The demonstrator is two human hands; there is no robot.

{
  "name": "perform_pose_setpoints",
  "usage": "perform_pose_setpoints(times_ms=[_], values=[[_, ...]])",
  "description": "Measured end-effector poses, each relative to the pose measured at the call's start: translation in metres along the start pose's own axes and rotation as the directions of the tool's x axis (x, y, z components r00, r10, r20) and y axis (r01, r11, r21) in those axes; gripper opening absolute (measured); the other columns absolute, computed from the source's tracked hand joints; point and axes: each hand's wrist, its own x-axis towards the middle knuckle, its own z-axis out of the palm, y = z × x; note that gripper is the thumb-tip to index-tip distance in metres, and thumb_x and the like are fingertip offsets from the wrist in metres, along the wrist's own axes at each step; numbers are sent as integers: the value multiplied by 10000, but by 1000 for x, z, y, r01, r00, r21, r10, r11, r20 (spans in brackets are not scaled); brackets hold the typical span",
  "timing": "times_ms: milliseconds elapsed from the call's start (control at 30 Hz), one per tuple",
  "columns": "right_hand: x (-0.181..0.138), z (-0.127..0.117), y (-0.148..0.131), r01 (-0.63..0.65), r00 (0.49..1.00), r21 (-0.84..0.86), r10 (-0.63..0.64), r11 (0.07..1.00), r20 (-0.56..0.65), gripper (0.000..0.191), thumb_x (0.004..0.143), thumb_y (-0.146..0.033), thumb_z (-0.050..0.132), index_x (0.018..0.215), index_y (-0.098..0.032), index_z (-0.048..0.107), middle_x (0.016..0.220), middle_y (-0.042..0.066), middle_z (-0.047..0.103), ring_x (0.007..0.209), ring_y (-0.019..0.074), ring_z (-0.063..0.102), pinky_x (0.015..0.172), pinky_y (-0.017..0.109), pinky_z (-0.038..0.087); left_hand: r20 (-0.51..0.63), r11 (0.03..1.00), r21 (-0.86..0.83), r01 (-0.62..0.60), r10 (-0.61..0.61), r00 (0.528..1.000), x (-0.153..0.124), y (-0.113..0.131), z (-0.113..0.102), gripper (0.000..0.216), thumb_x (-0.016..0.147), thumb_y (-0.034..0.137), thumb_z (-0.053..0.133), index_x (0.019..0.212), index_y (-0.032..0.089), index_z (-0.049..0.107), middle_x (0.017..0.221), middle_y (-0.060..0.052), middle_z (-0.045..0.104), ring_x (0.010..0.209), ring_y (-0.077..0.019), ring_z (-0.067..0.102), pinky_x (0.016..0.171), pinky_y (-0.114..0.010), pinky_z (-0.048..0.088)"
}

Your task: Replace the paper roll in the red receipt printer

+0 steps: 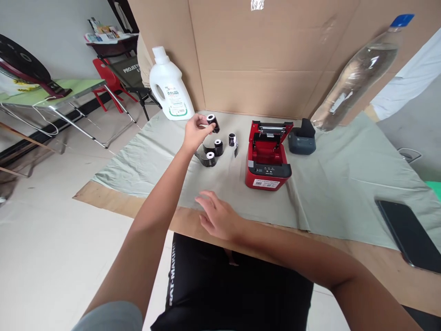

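My left hand point(195, 132) is stretched out over the grey-green cloth point(344, 184) and pinches a small black paper roll point(213, 122) a little above it. Below it lie two more black rolls point(218, 147) point(210, 159) with a loose strip, and a third roll point(232, 139) stands nearer the printer. A red label printer point(267, 158) sits with its lid open and its roll bay showing. My right hand point(217, 216) hovers low over the cloth's front edge, fingers spread and holding nothing.
A dark grey small printer point(302, 140) sits behind the red one. A white detergent jug point(169, 87) stands at the back left, a clear plastic bottle point(358, 73) leans at the back right, and a black phone point(409, 234) lies at the right. A cardboard wall point(268, 50) closes the back.
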Motion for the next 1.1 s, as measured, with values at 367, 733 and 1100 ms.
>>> perform_pose_setpoints(times_ms=[367,733,1100], values=[[-1,7,12,43,997,-23,-42,999,71,482,993,-165,513,1444,-204,350,1414,215,577,784,185,688,661,350,601,246,686,726,52,-328,912,45,-48,24,310,777,296,827,1052,181,739,1051,-75,799,980,-247,743,869,-309,533],[1,4,12,-13,992,27,9,1000,126,471,992,-154,511,1428,-208,341,1413,219,561,900,223,704,706,375,606,252,417,905,-83,-368,895,44,-20,10,647,827,361,775,1427,223,576,1183,-77,805,1227,-316,676,974,-383,523],[3,2,13,-24,985,65,12,998,174,474,980,-152,538,1419,-219,375,1415,196,553,980,237,699,754,377,599,671,721,623,-303,-293,681,34,-11,-15,429,740,414,749,1123,224,787,1104,-40,800,886,-210,729,814,-306,538]])
